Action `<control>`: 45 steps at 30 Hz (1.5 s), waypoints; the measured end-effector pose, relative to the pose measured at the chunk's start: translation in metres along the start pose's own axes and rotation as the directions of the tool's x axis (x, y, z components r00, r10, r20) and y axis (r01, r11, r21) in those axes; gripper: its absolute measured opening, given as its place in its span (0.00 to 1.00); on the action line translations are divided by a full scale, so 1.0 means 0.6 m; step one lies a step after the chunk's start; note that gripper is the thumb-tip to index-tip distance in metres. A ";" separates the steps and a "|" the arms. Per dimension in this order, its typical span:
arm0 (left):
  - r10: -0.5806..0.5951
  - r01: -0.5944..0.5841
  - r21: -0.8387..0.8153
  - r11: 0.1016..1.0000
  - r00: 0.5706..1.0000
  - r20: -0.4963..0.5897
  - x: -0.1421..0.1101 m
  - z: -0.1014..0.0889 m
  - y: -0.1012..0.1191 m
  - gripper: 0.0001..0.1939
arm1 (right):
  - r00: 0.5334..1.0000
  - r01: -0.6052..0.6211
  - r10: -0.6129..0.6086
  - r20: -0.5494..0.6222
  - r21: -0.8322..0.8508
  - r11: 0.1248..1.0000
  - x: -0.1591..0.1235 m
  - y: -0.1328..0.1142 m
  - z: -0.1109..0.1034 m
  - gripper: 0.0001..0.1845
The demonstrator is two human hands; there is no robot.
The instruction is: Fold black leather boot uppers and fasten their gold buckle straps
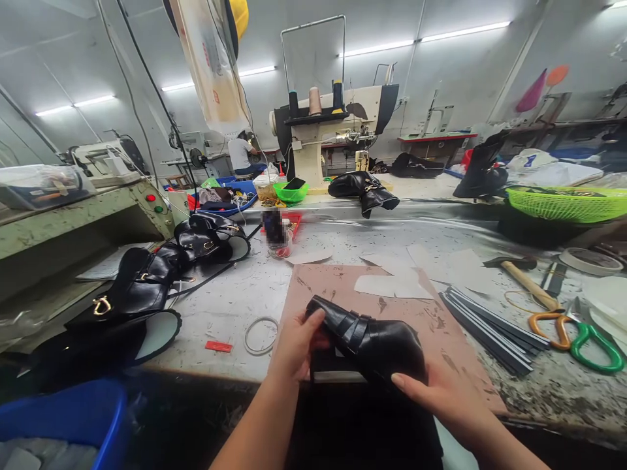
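A person's left hand (298,349) pinches the narrow end of a black leather piece (386,343) (straps cross it); the right hand (438,395) clasps the rounded end. It's held over the near edge of the bench (220,316), scissors (574,318) lying rightward.

Strip lights (465,32) are shining; beyond the far edge of the worktable (210,300), a grey wall (460,85) is rising behind a red-edged table (437,138).

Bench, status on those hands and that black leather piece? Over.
Left hand gripping black leather piece at narrow end. Right hand holding rounded end. Piece over near edge of bench, pink sheet behind. Hammer off right, apart from hands.
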State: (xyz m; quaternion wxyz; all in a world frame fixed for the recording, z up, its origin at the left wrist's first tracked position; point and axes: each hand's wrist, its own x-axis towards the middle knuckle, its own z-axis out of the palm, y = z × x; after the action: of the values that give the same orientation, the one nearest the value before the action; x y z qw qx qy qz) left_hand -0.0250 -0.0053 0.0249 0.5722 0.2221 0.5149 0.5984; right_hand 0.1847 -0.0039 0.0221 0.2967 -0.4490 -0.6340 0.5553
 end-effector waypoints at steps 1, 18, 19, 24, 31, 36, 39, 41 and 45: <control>0.012 -0.012 0.045 0.999 1.000 0.014 -0.001 -0.001 0.000 0.17 | 1.000 -0.001 0.001 -0.008 0.008 1.000 -0.001 -0.002 0.003 0.20; -0.033 0.032 0.017 0.999 0.994 0.104 -0.020 0.013 -0.021 0.20 | 0.999 0.000 0.000 0.045 0.005 1.000 0.001 0.011 -0.004 0.22; -0.061 0.058 0.033 0.998 0.993 0.102 -0.021 0.015 -0.023 0.21 | 0.999 -0.012 0.012 0.050 0.004 1.000 0.001 0.010 -0.004 0.22; -0.076 0.071 0.036 0.997 0.984 0.161 -0.025 0.022 -0.032 0.21 | 0.995 0.005 -0.010 0.098 0.044 0.999 0.005 -0.004 -0.006 0.23; -0.171 0.158 0.076 0.985 0.961 0.217 -0.031 0.034 -0.039 0.23 | 0.997 -0.008 0.002 0.078 0.078 0.997 0.008 -0.005 -0.007 0.21; -0.156 0.146 0.055 0.988 0.957 0.246 -0.029 0.038 -0.051 0.24 | 0.997 -0.046 0.043 0.071 0.042 0.998 0.009 -0.004 -0.013 0.20; -0.112 0.077 0.123 0.989 0.945 0.309 -0.028 0.039 -0.059 0.21 | 0.994 -0.080 0.076 0.078 0.052 0.995 0.009 -0.003 -0.016 0.19; -0.081 0.046 0.116 0.992 0.943 0.323 -0.027 0.041 -0.062 0.17 | 0.990 -0.098 0.088 0.115 0.091 0.991 0.008 -0.004 -0.017 0.21; -0.071 0.049 0.077 0.996 0.948 0.311 -0.030 0.047 -0.060 0.16 | 0.981 -0.115 0.081 0.179 0.189 0.975 0.005 -0.008 -0.017 0.26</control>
State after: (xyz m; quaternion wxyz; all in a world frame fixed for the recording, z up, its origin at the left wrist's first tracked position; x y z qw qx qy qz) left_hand 0.0201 -0.0182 0.0097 0.6569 0.3178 0.4440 0.5199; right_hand 0.1910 0.0031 0.0286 0.2571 -0.3991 -0.5755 0.6659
